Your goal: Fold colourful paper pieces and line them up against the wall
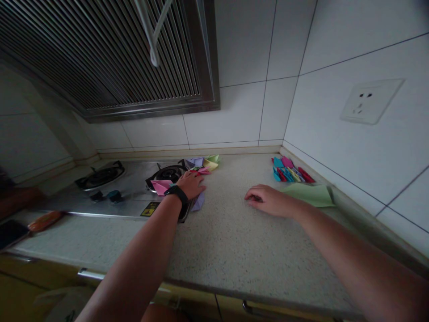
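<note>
Near the right end of the stove, my left hand (190,184), with a black wristband, lies over folded paper pieces with its fingers stretched out. Around it are a pink folded paper (161,186), a lilac one (199,202), and a yellow-green one (212,163) behind. Whether its fingertips press on a red piece is hard to see. My right hand (266,200) rests on the counter, fingers loosely curled with a gap to the thumb and nothing visible in it. A green paper sheet (310,195) lies beside its wrist. Behind it sits a group of colourful folded papers (290,171).
A steel gas stove (134,190) with two burners fills the left of the speckled counter (228,250). Above hangs a range hood (150,107). A socket (372,102) is on the right wall. An orange object (46,221) and a dark flat object (12,233) lie far left.
</note>
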Demonstrator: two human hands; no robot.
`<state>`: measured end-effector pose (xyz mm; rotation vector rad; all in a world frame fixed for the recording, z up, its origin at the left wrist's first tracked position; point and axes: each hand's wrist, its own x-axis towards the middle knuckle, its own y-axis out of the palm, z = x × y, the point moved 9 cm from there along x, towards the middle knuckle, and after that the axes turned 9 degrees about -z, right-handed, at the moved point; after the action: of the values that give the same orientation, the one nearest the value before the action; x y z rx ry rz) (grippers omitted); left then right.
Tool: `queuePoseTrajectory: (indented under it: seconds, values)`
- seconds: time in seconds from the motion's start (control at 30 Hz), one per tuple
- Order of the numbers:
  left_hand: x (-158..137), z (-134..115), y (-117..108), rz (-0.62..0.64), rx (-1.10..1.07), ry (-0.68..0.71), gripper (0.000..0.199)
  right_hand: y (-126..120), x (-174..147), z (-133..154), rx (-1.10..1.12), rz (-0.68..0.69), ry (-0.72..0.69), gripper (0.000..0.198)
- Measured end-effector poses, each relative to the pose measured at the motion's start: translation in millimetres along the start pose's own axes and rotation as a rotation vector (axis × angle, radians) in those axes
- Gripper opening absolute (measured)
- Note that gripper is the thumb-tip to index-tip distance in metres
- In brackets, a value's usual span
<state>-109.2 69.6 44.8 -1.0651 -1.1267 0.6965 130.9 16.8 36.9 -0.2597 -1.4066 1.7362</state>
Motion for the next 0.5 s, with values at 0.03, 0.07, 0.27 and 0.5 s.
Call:
queuePoseTrajectory:
  seconds: [0.03, 0.07, 0.27, 0.5]
  values:
    - [-0.3, 0.6, -1.0, -0.005, 0.006, 0.002, 0.044, 0.3, 0.0, -0.4, 0.001, 0.002, 0.003, 0.019]
    - [-0.6, 1.0, -1.9, -0.009, 0.011, 0.004, 0.044, 0.5, -0.1, -0.6, 0.005, 0.004, 0.006, 0.019]
    - [-1.2, 3.7, -7.0, -0.033, 0.041, -0.03, 0.045, -1.9, -0.6, 2.0, 0.019, -0.005, 0.002, 0.018]
    - [-3.3, 8.1, -10.6, -0.039, 0.082, -0.072, 0.051, -1.5, -1.1, 2.8, 0.02, 0.007, -0.003, 0.018]
